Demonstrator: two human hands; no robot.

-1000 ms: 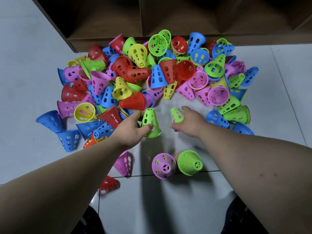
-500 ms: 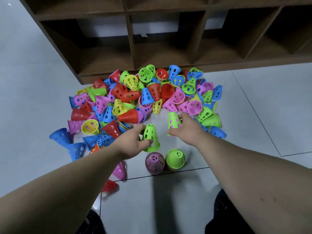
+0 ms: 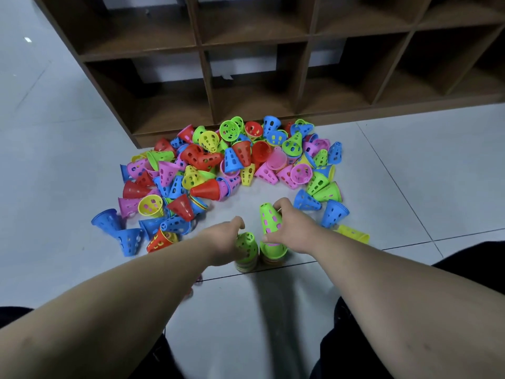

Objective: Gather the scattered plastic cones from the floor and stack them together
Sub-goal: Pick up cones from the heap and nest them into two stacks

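A heap of perforated plastic cones [image 3: 232,165] in red, blue, green, yellow and pink lies on the grey floor in front of a shelf. Close to me stand two short stacks side by side. My left hand [image 3: 224,239] grips a green cone [image 3: 247,246] that sits on the left stack [image 3: 244,265]. My right hand [image 3: 291,228] pinches a second green cone [image 3: 269,218], upright and partly lowered over the green-topped right stack [image 3: 273,251]. Pink shows through its holes.
A dark brown cubby shelf [image 3: 273,64] stands right behind the heap. Stray blue cones [image 3: 120,228] lie at the left and a yellow cone [image 3: 352,233] at the right. Bare tiled floor [image 3: 410,173] lies to both sides. My knees frame the bottom of the view.
Both hands lifted a green cone from the edge of the heap and drew it back onto the two stacks near me. The camera pulled back and tilted up, showing more shelf.
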